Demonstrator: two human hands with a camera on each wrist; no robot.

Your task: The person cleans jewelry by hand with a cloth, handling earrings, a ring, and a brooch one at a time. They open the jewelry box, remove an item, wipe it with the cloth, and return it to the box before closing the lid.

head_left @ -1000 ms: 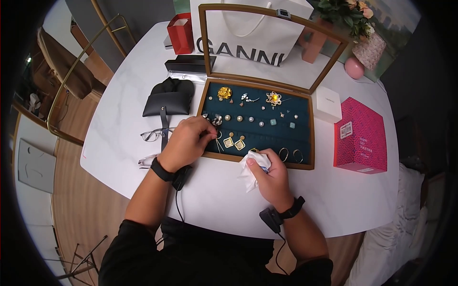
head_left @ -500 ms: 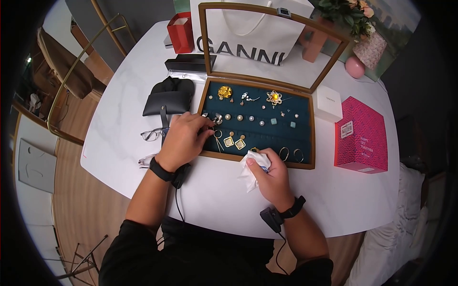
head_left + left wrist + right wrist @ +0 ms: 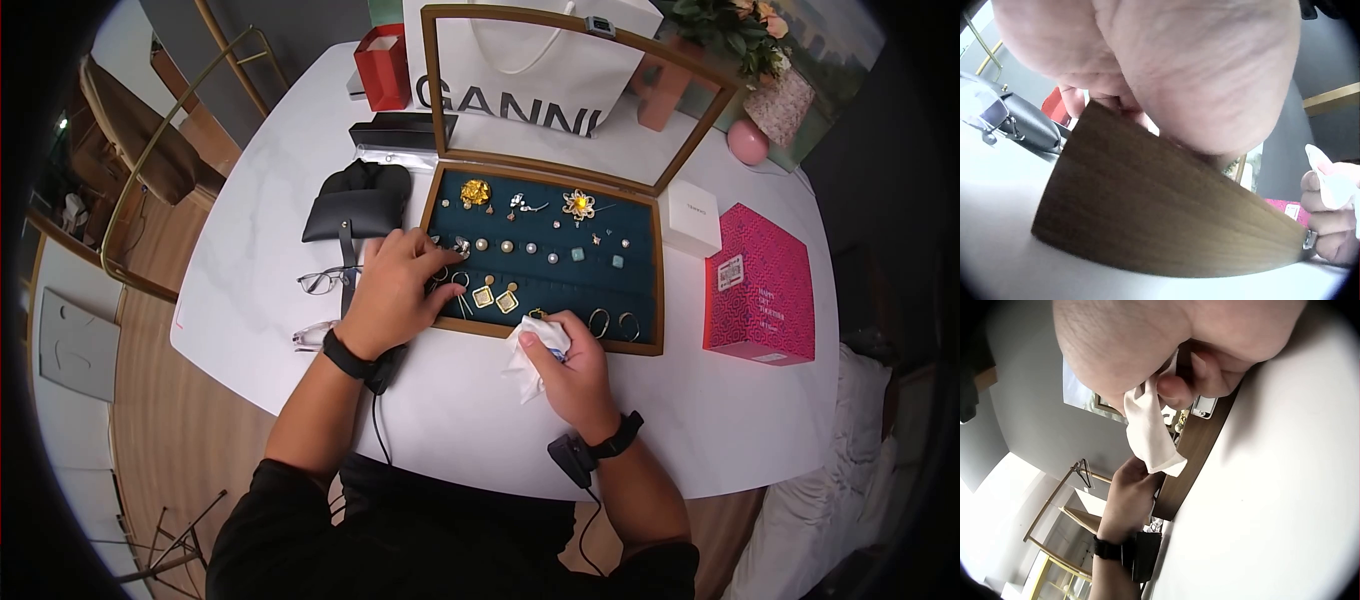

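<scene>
My left hand (image 3: pixel 392 290) is over the left end of the jewelry box (image 3: pixel 540 338), its index fingertip and thumb apart above the dark green lining. Right by them is a hoop earring (image 3: pixel 441 272); a dangling hoop earring (image 3: pixel 461 282) lies just right of the thumb. In the left wrist view the palm and the box's wooden side hide the fingertips. At the front edge my right hand (image 3: pixel 580 380) grips a crumpled white cloth (image 3: pixel 527 372), pressing it under the thumb. Square drop earrings (image 3: pixel 484 297), pearl studs (image 3: pixel 507 247) and gold hoops (image 3: pixel 599 322) sit in rows between and beyond the hands.
The box's glazed lid (image 3: pixel 569 22) stands raised at the back, before a white paper bag (image 3: pixel 520 95). To the left lie a black pouch (image 3: pixel 352 215) and eyeglasses (image 3: pixel 318 284). A white box (image 3: pixel 691 220) and a pink box (image 3: pixel 760 290) flank the right side.
My left thumb and index finger have parted from a close pinch, and the hand has shifted slightly up. The hoop now lies by the fingertips. My right hand keeps hold of the cloth.
</scene>
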